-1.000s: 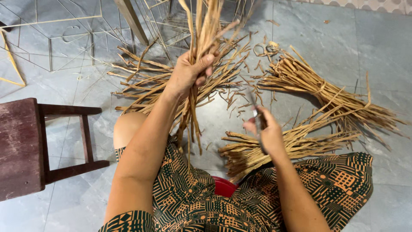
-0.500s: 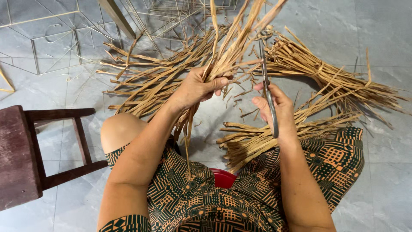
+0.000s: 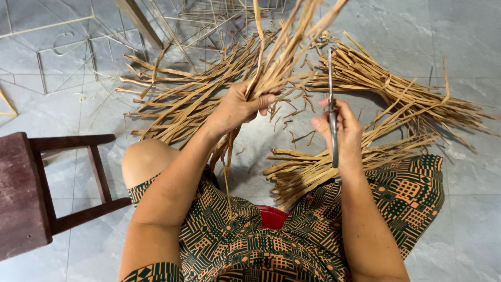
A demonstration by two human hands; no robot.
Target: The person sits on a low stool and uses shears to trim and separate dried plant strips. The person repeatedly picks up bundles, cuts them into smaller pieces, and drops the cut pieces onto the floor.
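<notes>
Above the lap: left hand [image 3: 237,107] clenched around a bundle of dried strips [image 3: 279,62]; right hand [image 3: 342,128] gripped scissors [image 3: 332,109].
Bare floor tiles [image 3: 469,36] lay open at right; wooden stool [image 3: 31,193] bounded left.

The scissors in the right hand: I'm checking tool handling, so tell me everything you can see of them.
The scissors look like slim grey metal, seen almost edge-on. The blades point up and away from the person, their tips near the bundle of dry strips gripped in the left hand. The blades look closed, though the angle makes that uncertain. The right hand wraps round the lower part, hiding the handles; a short length sticks out below the palm. The blades seem not to touch the strips.
</notes>
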